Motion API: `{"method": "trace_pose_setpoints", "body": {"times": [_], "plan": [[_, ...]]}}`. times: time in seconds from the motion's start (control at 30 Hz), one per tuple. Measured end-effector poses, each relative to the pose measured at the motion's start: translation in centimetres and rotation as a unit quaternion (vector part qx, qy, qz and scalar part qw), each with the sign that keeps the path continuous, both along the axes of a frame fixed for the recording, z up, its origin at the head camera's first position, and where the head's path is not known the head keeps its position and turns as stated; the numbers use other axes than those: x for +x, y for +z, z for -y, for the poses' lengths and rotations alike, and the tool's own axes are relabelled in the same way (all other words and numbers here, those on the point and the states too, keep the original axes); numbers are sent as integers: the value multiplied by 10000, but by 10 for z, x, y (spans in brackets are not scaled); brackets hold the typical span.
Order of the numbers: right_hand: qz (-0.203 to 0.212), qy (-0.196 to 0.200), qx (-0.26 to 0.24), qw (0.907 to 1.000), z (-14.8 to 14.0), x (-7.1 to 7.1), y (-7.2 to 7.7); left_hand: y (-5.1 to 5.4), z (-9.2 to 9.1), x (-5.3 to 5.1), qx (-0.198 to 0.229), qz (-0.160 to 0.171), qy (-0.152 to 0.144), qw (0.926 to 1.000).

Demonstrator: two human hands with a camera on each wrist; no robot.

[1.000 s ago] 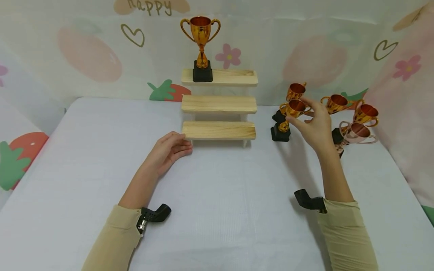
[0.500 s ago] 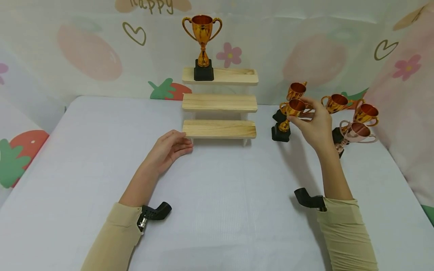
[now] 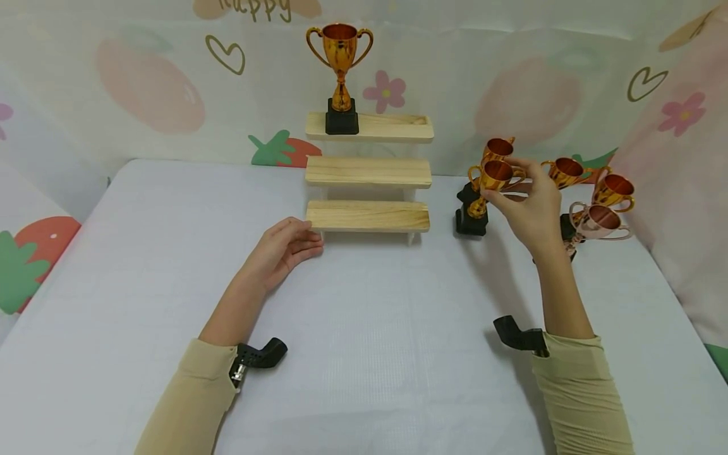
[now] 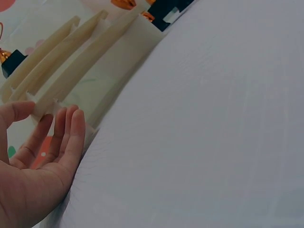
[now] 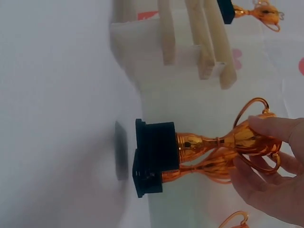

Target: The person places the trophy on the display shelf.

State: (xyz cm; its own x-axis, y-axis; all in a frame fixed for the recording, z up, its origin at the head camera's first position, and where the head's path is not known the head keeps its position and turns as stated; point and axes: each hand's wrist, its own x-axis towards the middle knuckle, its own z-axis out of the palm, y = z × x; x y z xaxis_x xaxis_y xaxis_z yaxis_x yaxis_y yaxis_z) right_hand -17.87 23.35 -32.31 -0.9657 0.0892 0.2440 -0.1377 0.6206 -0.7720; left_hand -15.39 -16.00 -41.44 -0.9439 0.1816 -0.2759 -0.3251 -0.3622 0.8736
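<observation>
My right hand (image 3: 531, 212) pinches the cup of a gold trophy (image 3: 496, 177) with a black square base. In the right wrist view, the base (image 5: 160, 146) stands just off the tabletop, apart from its shadow. Right behind it is another gold trophy (image 3: 498, 149), partly covered. My left hand (image 3: 284, 253) holds the left end of the lowest step of a three-tier wooden stand (image 3: 368, 217), thumb and finger at its edge in the left wrist view. A gold trophy (image 3: 340, 57) stands upright on the top step, toward its left.
Right of my right hand stand two more gold trophies, one at the back (image 3: 565, 170) and one farther right (image 3: 614, 191), and a pink-gold trophy (image 3: 601, 222). A white cloth (image 3: 364, 354) covers the table. Behind the stand hangs a printed backdrop (image 3: 443, 76).
My right hand has raised the gold trophy slightly from the table in the last half second. The left hand stays at the stand.
</observation>
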Motion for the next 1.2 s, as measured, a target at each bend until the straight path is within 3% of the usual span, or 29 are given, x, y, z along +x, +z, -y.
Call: {"method": "trace_pose_setpoints", "body": {"times": [0.73, 1.2], "plan": [[-518, 19, -119, 9986, 14, 13, 19, -2, 1, 0, -38, -43, -10, 10000], [-879, 40, -263, 9958, 23, 29, 38, 1, 0, 1, -48, -8, -36, 10000]]}}
